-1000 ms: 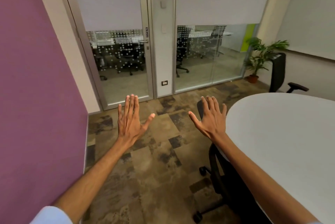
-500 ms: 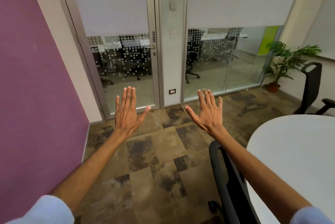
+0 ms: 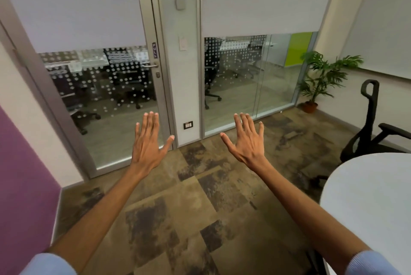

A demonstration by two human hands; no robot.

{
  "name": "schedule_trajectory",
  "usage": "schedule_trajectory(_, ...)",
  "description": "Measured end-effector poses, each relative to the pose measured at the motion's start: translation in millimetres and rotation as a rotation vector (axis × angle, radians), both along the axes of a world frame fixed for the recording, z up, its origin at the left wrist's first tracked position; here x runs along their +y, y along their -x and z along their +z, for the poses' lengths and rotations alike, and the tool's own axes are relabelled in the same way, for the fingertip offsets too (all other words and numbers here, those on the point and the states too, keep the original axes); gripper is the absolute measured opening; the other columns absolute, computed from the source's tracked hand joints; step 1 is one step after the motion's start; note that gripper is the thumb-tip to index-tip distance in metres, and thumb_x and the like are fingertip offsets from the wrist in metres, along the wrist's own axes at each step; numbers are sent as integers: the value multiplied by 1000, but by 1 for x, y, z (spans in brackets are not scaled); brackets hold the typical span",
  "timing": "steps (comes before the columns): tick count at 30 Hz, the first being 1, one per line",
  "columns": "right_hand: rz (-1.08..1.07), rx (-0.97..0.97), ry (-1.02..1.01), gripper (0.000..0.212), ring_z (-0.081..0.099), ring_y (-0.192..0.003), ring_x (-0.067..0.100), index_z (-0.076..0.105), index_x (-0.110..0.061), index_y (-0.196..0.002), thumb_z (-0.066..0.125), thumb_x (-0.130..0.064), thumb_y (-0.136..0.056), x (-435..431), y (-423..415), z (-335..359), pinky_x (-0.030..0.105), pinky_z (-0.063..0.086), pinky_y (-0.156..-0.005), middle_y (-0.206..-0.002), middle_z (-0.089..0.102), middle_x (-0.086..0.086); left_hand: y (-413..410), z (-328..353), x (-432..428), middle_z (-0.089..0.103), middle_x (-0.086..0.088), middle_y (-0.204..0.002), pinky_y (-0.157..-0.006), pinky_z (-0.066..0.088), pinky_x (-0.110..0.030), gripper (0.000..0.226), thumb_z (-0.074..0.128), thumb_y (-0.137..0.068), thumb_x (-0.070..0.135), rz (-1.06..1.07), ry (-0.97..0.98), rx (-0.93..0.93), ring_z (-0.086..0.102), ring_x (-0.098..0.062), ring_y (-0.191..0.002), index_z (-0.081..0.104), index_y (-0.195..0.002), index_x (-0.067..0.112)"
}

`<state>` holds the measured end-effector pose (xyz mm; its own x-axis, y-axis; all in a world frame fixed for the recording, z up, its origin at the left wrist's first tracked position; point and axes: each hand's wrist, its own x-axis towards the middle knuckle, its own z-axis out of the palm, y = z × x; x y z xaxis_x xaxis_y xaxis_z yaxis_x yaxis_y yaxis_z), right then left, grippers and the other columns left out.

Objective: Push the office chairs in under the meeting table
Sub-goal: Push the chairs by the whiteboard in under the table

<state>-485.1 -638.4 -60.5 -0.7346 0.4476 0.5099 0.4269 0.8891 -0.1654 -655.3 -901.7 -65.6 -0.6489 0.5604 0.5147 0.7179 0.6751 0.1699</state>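
Both arms stretch forward over the carpet, palms down. My left hand [image 3: 148, 141] and my right hand [image 3: 247, 141] are open with fingers spread, holding nothing and touching nothing. The white meeting table [image 3: 364, 196] curves in at the right. A black office chair [image 3: 369, 127] stands at the table's far end, its back upright and an armrest pointing right. Under my right forearm, at the bottom right, only a dark sliver of another chair [image 3: 315, 261] shows beside the table's edge.
A glass door with a PULL sign [image 3: 154, 50] and a glass partition [image 3: 251, 79] face me. A purple wall [image 3: 24, 185] stands on the left. A potted plant [image 3: 320, 81] sits in the far right corner. Patterned carpet [image 3: 195, 203] lies between me and the door.
The view has swung left and up, so the table has slid right and the near chair has almost left the frame. Both hands stay open and spread.
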Motion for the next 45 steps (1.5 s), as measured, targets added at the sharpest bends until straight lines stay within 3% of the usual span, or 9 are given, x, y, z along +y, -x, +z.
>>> schedule_trajectory(7,-87,4,-8,85,13,-146,19,19,-17,-150,18,-75,-88,73,98,10,56,3,-115,-157,24,6,131,12,92,-5,-9,-161,-121,-1,-46,85,21,-92,67,-128,29,-18,-11,-19,-148,-5,-153,12)
schedule_trajectory(16,-225,21,19,86,11,-146,17,19,-16,-150,15,-76,-88,194,191,4,58,7,-116,-157,24,3,248,-6,238,-10,-7,-161,-120,1,-50,91,19,-89,73,-245,85,-25,-14,-19,-148,-12,-152,15)
schedule_trajectory(36,-502,60,67,85,9,-146,17,19,-16,-150,15,-75,-88,588,309,5,57,3,-117,-158,21,3,420,-11,694,13,-11,-161,-118,13,-54,90,23,-90,72,-497,62,-54,1,-18,-149,8,-153,10)
schedule_trajectory(45,-721,43,83,84,8,-147,18,15,-17,-151,13,-74,-89,769,339,-4,57,2,-117,-159,17,3,500,-17,930,10,-11,-161,-117,17,-56,90,20,-89,74,-687,135,-17,3,-21,-149,7,-153,11)
